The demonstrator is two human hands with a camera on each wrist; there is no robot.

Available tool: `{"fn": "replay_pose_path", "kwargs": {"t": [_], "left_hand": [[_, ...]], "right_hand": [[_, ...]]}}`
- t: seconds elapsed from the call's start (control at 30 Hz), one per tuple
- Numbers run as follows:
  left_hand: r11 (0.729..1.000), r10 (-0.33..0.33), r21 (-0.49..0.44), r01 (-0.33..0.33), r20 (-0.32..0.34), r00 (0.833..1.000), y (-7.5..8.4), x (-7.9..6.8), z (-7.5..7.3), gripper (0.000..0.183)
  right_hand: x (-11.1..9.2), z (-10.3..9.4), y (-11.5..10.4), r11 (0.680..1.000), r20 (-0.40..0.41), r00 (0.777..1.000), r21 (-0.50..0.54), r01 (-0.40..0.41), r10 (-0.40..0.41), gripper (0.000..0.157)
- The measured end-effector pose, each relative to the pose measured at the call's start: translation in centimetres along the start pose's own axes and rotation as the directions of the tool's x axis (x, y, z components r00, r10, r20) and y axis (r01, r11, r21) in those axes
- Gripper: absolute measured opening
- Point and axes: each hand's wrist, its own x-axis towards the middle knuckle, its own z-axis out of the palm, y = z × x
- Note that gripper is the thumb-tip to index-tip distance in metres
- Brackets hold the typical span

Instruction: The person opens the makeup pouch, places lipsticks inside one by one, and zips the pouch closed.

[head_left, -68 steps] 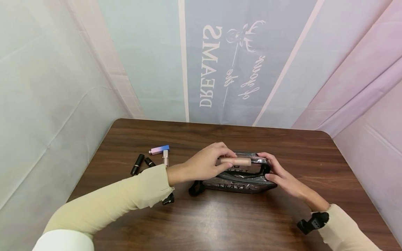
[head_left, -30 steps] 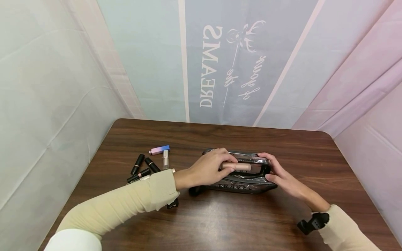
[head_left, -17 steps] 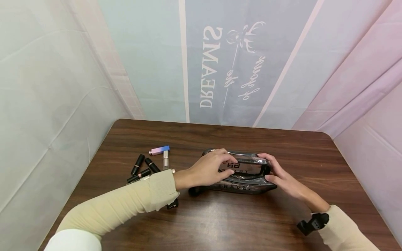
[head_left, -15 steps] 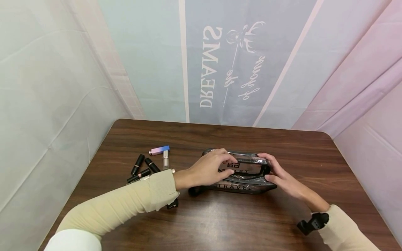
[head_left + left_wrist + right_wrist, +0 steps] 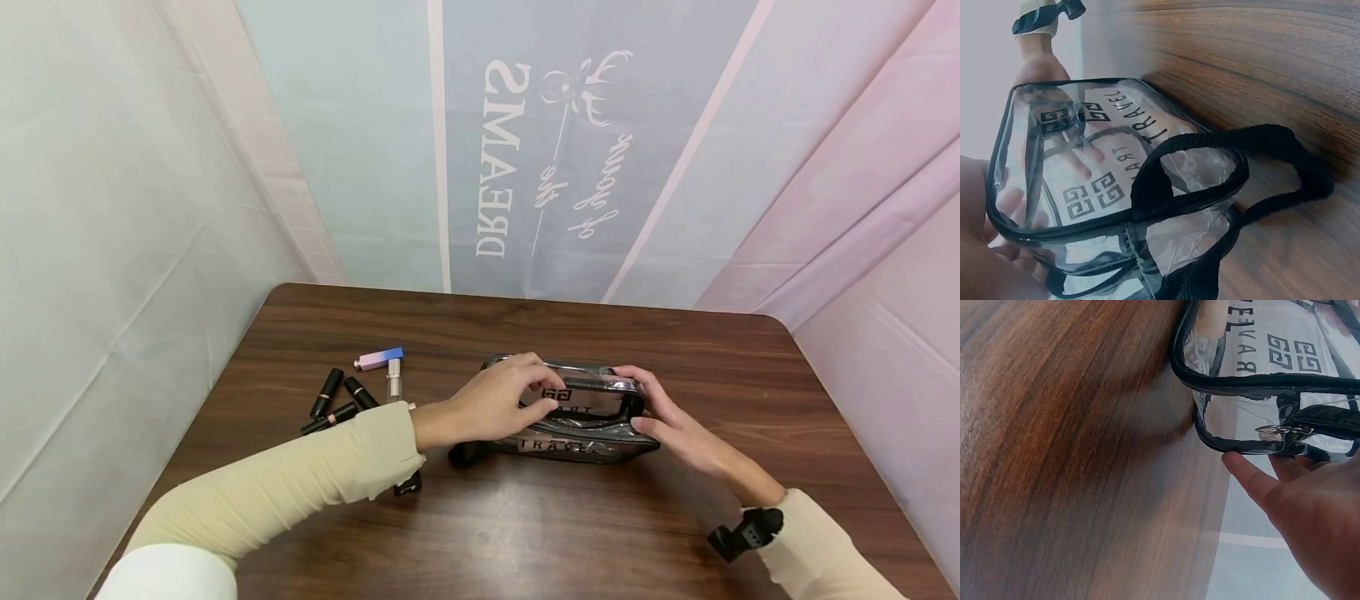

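Because the left hand (image 5: 491, 400) intervenes, the clear bag (image 5: 600, 402) shows only partly.

We see a dark wood-grained bench (image 5: 735, 358) with rounded far corners. Beyond its far edge hangs a pale blue-grey cloth (image 5: 360, 192) with light stripes and white lettering (image 5: 501, 158). Creased whitish cloth (image 5: 97, 250) flanks its left edge; we find pinkish folds (image 5: 840, 192) past the far right corner. Soft glare (image 5: 506, 521) lies toward the near edge.

Clear bag (image 5: 588, 429) partly hidden (behind left hand (image 5: 497, 402)), right sleeve (image 5: 825, 546) cut off below
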Motion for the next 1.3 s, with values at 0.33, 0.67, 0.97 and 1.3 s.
{"fn": "replay_pose_path", "kwargs": {"t": [0.33, 0.67, 0.97, 1.3], "left_hand": [[0.997, 0.062, -0.041, -0.064, -0.058, 0.996, -0.4, -0.4, -1.4, 0.024], [0.999, 0.034, -0.031, -0.037, -0.086, 0.996, -1.2, -2.3, -3.9, 0.021], [0.999, -0.034, -0.019, 0.032, -0.110, 0.993, -2.5, -5.0, -4.9, 0.020], [0.995, -0.094, -0.056, 0.085, -0.191, 0.977, -4.6, -7.9, -6.6, 0.016]], "right_hand": [[0.0, 0.1, 0.0, 1.000, 0.000, 1.000, 0.012, 0.011, -0.011, 0.064], [0.0, 0.1, -0.1, 1.000, 0.001, 1.000, 0.007, 0.014, -0.014, 0.065], [-0.1, 0.1, -0.1, 1.000, 0.007, 1.000, 0.013, -0.020, 0.020, 0.065], [-0.1, 0.2, -0.2, 1.000, 0.007, 1.000, 0.005, -0.021, 0.021, 0.065]]}}
